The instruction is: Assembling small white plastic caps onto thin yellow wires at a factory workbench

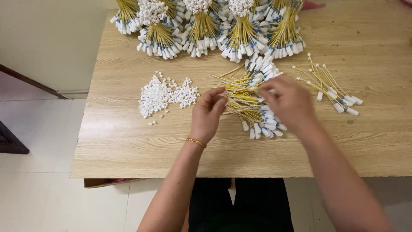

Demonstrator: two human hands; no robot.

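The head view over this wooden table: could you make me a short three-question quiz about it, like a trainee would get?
1. True or false: the left hand wears a gold bracelet.
2. Which lies left of both hands? A. the heap of small white caps B. the few separate yellow wires C. a pair of scissors
3. Fill in: the right hand rests on a loose pile of ______ wires with white ends.

Key: 1 true. 2 A. 3 yellow. Tied bundles lie along the far edge of the table.
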